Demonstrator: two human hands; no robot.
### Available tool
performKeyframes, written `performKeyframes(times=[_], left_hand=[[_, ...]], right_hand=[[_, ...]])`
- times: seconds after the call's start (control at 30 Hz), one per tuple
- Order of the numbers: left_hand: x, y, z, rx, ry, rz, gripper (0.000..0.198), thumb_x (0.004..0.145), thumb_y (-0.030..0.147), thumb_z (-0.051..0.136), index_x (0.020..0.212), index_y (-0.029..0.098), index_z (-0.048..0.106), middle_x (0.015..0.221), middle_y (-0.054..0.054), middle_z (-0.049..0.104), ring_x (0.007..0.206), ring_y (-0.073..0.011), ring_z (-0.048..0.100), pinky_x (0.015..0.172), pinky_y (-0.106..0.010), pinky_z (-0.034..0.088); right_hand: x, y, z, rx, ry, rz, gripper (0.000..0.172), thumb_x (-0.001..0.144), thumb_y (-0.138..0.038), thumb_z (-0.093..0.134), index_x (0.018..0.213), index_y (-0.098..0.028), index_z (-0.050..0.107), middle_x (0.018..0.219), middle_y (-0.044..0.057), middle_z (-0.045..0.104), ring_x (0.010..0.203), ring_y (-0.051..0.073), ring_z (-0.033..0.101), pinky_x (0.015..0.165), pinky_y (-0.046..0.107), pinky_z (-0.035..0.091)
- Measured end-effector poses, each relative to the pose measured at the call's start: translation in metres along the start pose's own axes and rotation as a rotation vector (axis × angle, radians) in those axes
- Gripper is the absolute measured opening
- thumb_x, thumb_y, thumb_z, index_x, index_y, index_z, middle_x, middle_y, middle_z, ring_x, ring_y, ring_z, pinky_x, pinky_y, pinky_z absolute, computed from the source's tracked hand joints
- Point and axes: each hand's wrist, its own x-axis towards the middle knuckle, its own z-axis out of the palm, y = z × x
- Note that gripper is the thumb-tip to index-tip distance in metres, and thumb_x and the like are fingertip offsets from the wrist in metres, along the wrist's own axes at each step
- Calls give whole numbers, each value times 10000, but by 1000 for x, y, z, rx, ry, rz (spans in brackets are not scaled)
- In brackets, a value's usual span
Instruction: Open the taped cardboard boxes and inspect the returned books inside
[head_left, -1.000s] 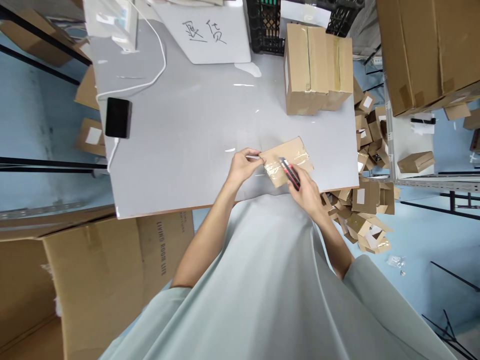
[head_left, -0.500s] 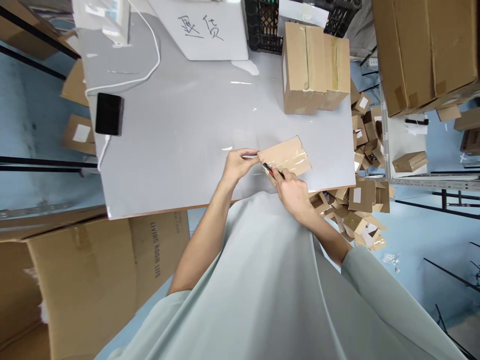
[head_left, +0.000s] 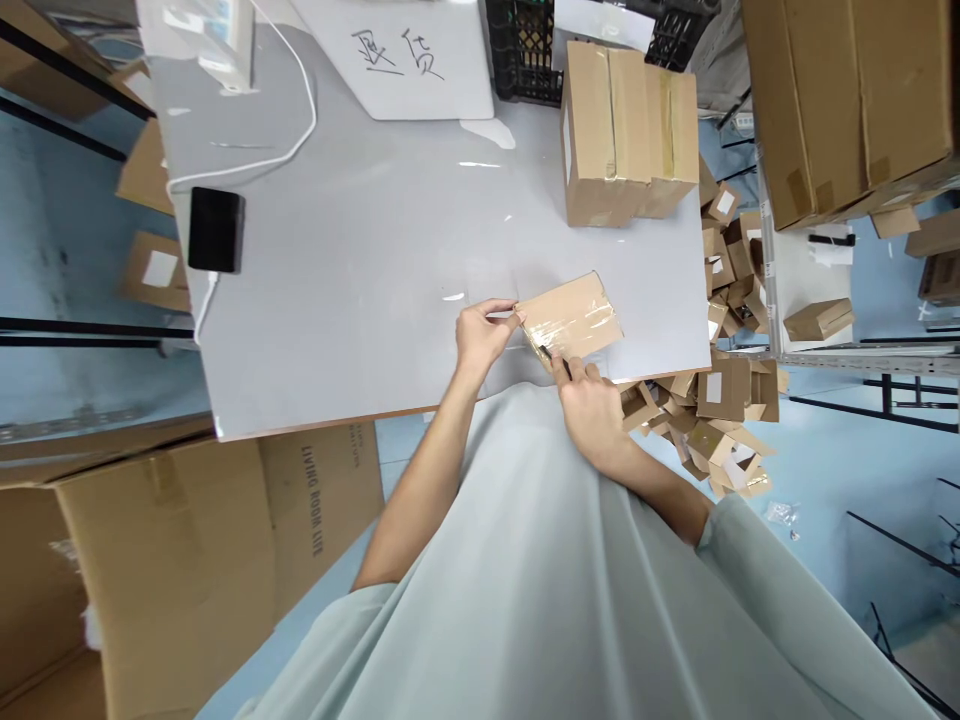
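Observation:
A small, flat cardboard box (head_left: 574,312) with shiny clear tape lies near the front edge of the grey table (head_left: 360,270). My left hand (head_left: 484,330) pinches the box's left corner between thumb and fingers. At the box's lower left edge, my right hand (head_left: 589,395) is closed around a dark cutter (head_left: 555,358). Its tip meets the taped edge, and most of the handle is hidden under my fingers.
Two taped cartons (head_left: 626,135) stand at the back right beside a black crate (head_left: 525,50). A black device (head_left: 216,230) with a white cable sits at the left. Small boxes (head_left: 724,390) are heaped beyond the right edge; a large carton (head_left: 187,540) stands below left.
My right hand has moved down and slightly right with the cutter, along the box's near-left edge. My left hand has shifted slightly, still at the corner.

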Motion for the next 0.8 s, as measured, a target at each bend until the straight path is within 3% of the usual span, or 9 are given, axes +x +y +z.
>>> performKeyframes(times=[0.33, 0.57, 0.8], left_hand=[[5, 0, -7, -15, -78, 21, 308, 763, 346, 855, 1039, 214, 892, 1147, -84, 874, 948, -274, 820, 967, -403, 626], [5, -1, -2, 56, -14, 11, 280, 750, 321, 831, 1008, 227, 889, 1097, -61, 876, 912, -265, 810, 955, -400, 613], [1, 1, -1, 115, 21, 45, 257, 763, 349, 825, 989, 238, 875, 1035, -49, 869, 915, -272, 805, 918, -388, 613]], right_hand=[[26, 8, -2, 143, 37, 9, 596, 1147, -157, 382, 1740, -209, 401, 1482, 178, 660, 1281, 250, 686, 968, 317, 614], [30, 2, -3, 101, 54, -16, 584, 1145, -120, 371, 1717, -216, 442, 1444, 176, 685, 1266, 255, 690, 964, 329, 620], [34, -20, -13, 59, 84, -5, 576, 1110, -49, 374, 1668, -113, 499, 1347, 231, 725, 1220, 287, 715, 964, 374, 632]])
